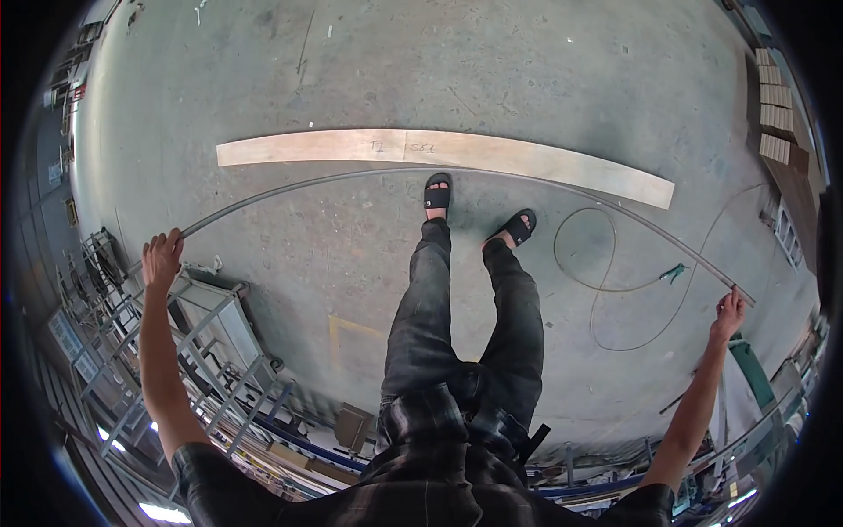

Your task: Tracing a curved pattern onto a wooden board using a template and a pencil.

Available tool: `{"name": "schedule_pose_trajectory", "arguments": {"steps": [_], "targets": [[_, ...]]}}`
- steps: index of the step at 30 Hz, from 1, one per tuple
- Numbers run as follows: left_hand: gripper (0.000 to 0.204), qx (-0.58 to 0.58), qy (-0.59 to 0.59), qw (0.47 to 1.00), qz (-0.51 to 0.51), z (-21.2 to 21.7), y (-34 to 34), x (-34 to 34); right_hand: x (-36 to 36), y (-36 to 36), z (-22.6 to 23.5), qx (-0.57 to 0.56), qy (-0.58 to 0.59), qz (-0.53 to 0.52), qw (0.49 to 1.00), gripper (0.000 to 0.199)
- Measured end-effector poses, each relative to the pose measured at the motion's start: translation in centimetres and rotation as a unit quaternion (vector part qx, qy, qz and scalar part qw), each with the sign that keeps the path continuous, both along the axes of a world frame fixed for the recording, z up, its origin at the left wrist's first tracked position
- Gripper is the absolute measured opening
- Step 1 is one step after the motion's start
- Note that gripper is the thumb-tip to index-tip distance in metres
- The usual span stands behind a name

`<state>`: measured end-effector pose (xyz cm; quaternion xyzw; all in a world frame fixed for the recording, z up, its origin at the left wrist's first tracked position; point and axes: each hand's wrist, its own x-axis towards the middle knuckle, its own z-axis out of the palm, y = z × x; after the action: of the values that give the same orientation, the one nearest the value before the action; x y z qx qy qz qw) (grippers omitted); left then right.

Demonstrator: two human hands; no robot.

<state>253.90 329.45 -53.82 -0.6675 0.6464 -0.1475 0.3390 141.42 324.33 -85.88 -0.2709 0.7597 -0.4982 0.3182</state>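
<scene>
One long grey rod (pixel 386 171) spans between left fingers (pixel 164 245) and right fingers (pixel 728 307), both curled snugly round it near ends.

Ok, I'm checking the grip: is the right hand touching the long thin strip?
Touching: the head view shows the right hand pinching the long thin strip near its end.

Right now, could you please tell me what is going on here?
A person's left hand and right hand hold a long, thin grey bar, arms spread wide. A pale wooden board lies on the floor beyond it, and a hose with a green nozzle lies looped to the right.
</scene>
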Motion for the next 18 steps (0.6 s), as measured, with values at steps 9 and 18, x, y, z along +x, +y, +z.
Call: {"name": "schedule_pose_trajectory", "arguments": {"steps": [9, 18], "targets": [[0.016, 0.074, -0.07, 0.995, -0.004, -3.7, -5.4, 3.3, -10.5, -3.7, -7.1, 0.024, 0.045, 0.021, 0.998, 0.005], [0.014, 0.082, -0.211, 0.971, -0.075, -26.7, -18.0, 16.1, -3.5, -12.7, -28.8, 0.029, 0.089, 0.037, 0.995, 0.037]]}}
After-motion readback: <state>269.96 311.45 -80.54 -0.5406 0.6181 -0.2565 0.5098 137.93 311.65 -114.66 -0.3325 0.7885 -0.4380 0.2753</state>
